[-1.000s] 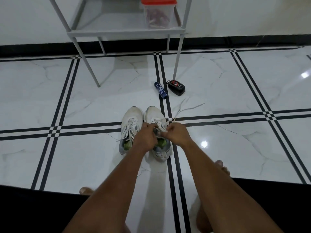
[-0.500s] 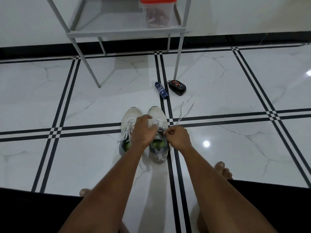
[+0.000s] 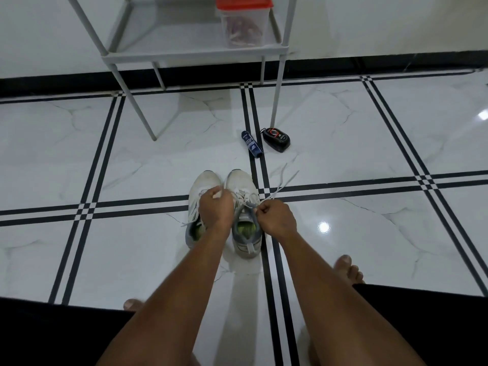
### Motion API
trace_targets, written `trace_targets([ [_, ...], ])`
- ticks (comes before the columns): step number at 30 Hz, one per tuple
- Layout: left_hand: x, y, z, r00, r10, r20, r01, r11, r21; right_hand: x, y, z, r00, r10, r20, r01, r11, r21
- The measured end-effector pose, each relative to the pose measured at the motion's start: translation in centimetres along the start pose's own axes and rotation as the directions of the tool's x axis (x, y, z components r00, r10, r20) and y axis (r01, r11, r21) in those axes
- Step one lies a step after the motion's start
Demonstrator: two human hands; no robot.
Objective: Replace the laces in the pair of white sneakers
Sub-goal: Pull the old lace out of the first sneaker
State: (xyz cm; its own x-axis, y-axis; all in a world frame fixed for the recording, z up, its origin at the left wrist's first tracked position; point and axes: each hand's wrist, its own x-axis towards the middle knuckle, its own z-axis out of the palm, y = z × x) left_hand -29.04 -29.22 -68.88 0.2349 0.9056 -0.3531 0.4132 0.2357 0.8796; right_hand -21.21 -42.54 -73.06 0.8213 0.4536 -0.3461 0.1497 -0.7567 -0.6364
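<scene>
A pair of white mesh sneakers with grey heels and green insoles (image 3: 244, 207) is set side by side on the white marble-patterned tiled floor with black double stripes (image 3: 343, 159), toes pointing away from the person. A white flat shoelace (image 3: 281, 186) is threaded through the right-hand shoe, and its loose ends are trailed out to the right across a black stripe. The lace is pinched in the curled fingers of the right hand (image 3: 276, 216) beside the shoe's tongue. Another strand is gripped in the closed left hand (image 3: 215, 204), held above the left-hand shoe. Farther off, a dark blue tube (image 3: 252, 143) and a black shoe-polish applicator with a red label (image 3: 276, 140) are laid near a leg of a grey metal rack (image 3: 190, 52), on which a clear plastic box with a red lid (image 3: 244, 21) is placed.
</scene>
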Motion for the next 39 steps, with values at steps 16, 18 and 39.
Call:
trace_targets([
  [16, 4.3, 0.2, -1.8, 0.832, 0.539, -0.127, -0.488, 0.823, 0.291, 0.0, 0.5, -0.1, 1.000, 0.019, 0.018, -0.018, 0.999, -0.032],
  [18, 3.8, -0.1, -2.1, 0.758, 0.622, 0.196, -0.639, 0.651, 0.410, -0.1, 0.5, -0.1, 0.999, 0.020, 0.025, -0.019, 1.000, -0.025],
  [39, 2.0, -2.4, -1.6, 0.602, 0.571, 0.558, -0.791, 0.334, 0.512, -0.2, 0.6, -0.1, 0.999, 0.037, 0.010, -0.037, 0.999, -0.003],
])
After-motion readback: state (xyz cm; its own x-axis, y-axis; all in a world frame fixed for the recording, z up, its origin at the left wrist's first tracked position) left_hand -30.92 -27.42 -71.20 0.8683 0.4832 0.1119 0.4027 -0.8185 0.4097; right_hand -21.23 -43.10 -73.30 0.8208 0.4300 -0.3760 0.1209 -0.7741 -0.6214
